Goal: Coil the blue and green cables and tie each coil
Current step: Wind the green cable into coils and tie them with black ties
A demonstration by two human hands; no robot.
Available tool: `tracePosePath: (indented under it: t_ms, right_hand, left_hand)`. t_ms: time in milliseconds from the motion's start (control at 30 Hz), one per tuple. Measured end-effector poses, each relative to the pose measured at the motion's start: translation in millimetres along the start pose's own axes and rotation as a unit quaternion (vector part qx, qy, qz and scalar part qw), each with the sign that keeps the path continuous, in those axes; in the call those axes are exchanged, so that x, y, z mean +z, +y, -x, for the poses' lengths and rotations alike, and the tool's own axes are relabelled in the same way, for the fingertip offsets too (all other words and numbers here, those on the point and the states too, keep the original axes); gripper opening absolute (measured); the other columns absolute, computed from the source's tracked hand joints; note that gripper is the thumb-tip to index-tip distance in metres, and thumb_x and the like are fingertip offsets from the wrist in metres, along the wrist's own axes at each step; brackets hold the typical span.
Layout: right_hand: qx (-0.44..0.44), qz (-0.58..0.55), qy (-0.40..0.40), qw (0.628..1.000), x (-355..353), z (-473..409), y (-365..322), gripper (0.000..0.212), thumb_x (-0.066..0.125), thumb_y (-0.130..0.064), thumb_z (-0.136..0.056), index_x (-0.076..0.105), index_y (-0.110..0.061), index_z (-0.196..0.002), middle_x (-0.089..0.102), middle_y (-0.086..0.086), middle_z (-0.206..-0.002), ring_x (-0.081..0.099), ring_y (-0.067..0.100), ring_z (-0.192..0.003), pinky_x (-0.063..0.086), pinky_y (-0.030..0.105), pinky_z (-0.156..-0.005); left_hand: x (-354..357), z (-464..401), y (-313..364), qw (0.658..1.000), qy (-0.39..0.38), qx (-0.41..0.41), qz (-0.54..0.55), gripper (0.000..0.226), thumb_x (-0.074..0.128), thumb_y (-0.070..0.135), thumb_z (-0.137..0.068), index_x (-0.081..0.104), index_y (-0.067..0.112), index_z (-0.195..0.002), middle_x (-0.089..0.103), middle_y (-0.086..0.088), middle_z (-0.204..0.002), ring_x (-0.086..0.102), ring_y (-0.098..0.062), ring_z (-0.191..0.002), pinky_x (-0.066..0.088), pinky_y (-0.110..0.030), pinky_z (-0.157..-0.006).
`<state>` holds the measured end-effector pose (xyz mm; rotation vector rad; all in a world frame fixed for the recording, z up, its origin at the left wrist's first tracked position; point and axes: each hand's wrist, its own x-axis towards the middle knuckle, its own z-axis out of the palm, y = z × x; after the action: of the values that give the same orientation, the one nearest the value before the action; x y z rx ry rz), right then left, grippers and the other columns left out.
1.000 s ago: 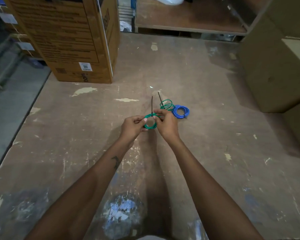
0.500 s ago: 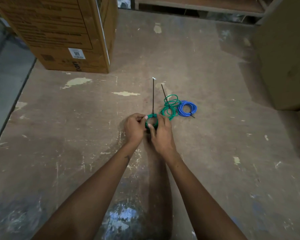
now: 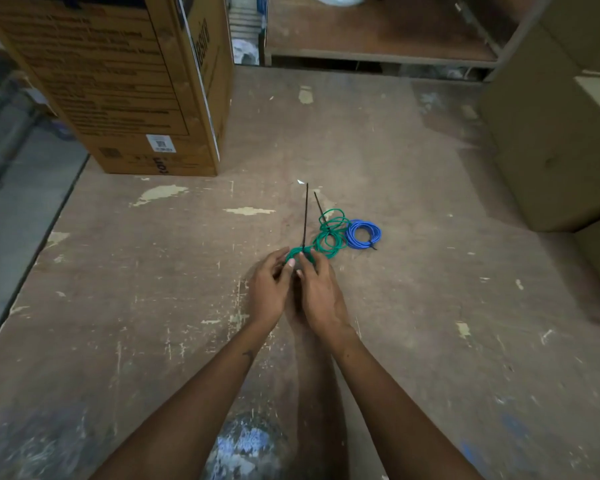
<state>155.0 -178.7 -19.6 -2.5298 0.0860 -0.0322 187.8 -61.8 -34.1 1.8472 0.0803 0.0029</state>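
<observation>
Three coils on the worn board floor point(image 3: 395, 306): two green, one blue; two long black tie tails standing up. Near green coil point(image 3: 300, 255) small, tight, pinched between left hand point(image 3: 269, 292) and right hand point(image 3: 321, 294), black cable tie point(image 3: 305, 216) rising from it; second green coil point(image 3: 329, 233) looser, just beyond; blue coil point(image 3: 363, 234) touching it, tied; cardboard box point(image 3: 125, 81) far left.
</observation>
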Motion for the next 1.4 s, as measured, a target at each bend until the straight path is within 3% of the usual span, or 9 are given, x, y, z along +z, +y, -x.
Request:
tracePosePath:
  t_ms: [167,333,433,533,667,800,967,1167,1400]
  right_hand:
    - [-0.028,0.049,-0.038,0.998,12,-2,13,0.055,0.048,-0.007,-0.109,0.037,-0.01,-0.163,0.032,0.013,-0.17,0.033,0.031,-0.156,0.025,0.034,-0.128]
    - [0.035,-0.064,-0.033,0.997,17,4,14,0.056,0.04,-0.028,-0.113,0.025,-0.021,-0.167,0.021,0.005,-0.174,0.032,0.025,-0.154,0.032,0.033,-0.119]
    - [0.088,-0.136,-0.015,0.987,17,2,10,0.058,0.041,-0.05,-0.109,0.034,-0.03,-0.163,0.037,-0.003,-0.168,0.04,0.021,-0.151,0.032,0.029,-0.117]
    - [0.13,-0.219,0.031,0.967,18,-7,10,0.055,0.055,-0.068,-0.097,0.057,-0.041,-0.145,0.065,-0.014,-0.144,0.059,0.006,-0.134,0.043,0.044,-0.12]
    - [0.131,-0.25,0.073,0.957,17,-13,4,0.025,0.062,-0.042,-0.097,0.075,-0.033,-0.117,0.077,-0.012,-0.115,0.069,0.005,-0.112,0.052,0.045,-0.106]
    - [0.129,-0.237,0.101,0.957,23,-15,5,0.022,0.062,-0.032,-0.095,0.077,-0.03,-0.111,0.078,-0.007,-0.113,0.071,0.013,-0.11,0.052,0.05,-0.106]
    - [0.066,-0.084,0.079,0.991,39,-14,16,0.045,0.055,-0.015,-0.105,0.058,-0.012,-0.15,0.047,0.014,-0.162,0.049,0.03,-0.146,0.039,0.043,-0.124]
    - [0.05,0.007,0.085,0.995,47,-7,14,0.057,0.05,-0.011,-0.106,0.038,-0.008,-0.161,0.027,0.021,-0.171,0.049,0.041,-0.144,0.044,0.048,-0.118]
    - [0.045,0.001,0.066,0.997,39,-1,8,0.06,0.042,-0.014,-0.111,0.021,-0.013,-0.167,0.019,0.016,-0.175,0.041,0.035,-0.152,0.037,0.041,-0.122]
  left_hand:
    - [5,-16,3,1.0,-0.014,-0.024,-0.006,0.024,0.077,0.002,-0.091,0.074,0.004,-0.114,0.078,-0.007,-0.103,0.074,-0.02,-0.095,0.058,-0.03,-0.092]
    - [9,-21,-4,0.999,0.002,-0.049,-0.003,0.022,0.075,-0.005,-0.089,0.074,0.003,-0.11,0.078,-0.016,-0.102,0.071,-0.02,-0.09,0.061,-0.022,-0.086]
    - [10,-26,-13,0.997,0.0,-0.073,0.02,0.022,0.078,-0.001,-0.088,0.074,0.015,-0.102,0.076,-0.008,-0.091,0.076,-0.028,-0.089,0.064,-0.052,-0.088]
    - [12,-34,-16,0.996,-0.002,-0.084,0.013,0.015,0.079,0.008,-0.086,0.076,0.017,-0.097,0.078,-0.011,-0.09,0.078,-0.032,-0.089,0.064,-0.055,-0.085]
    - [13,-36,-15,0.998,-0.003,-0.048,-0.027,0.014,0.073,0.01,-0.088,0.079,0.014,-0.101,0.08,-0.008,-0.089,0.079,-0.025,-0.084,0.065,-0.05,-0.081]
    - [15,-31,-11,0.992,0.012,0.008,-0.126,0.027,0.063,0.026,-0.09,0.082,0.017,-0.107,0.081,-0.003,-0.09,0.076,-0.022,-0.085,0.061,-0.041,-0.083]
    - [16,-26,-8,0.992,0.02,0.016,-0.124,0.026,0.07,0.018,-0.095,0.077,0.008,-0.119,0.08,-0.011,-0.104,0.074,-0.027,-0.096,0.058,-0.035,-0.091]
    - [18,-11,-13,0.998,0.018,-0.046,-0.025,0.04,0.076,0.007,-0.094,0.066,0.003,-0.132,0.074,-0.008,-0.124,0.072,-0.013,-0.1,0.051,-0.005,-0.084]
    - [15,-7,-4,0.998,0.014,-0.055,-0.008,0.044,0.072,0.004,-0.096,0.06,-0.001,-0.138,0.071,-0.014,-0.132,0.07,-0.017,-0.112,0.046,0.001,-0.084]
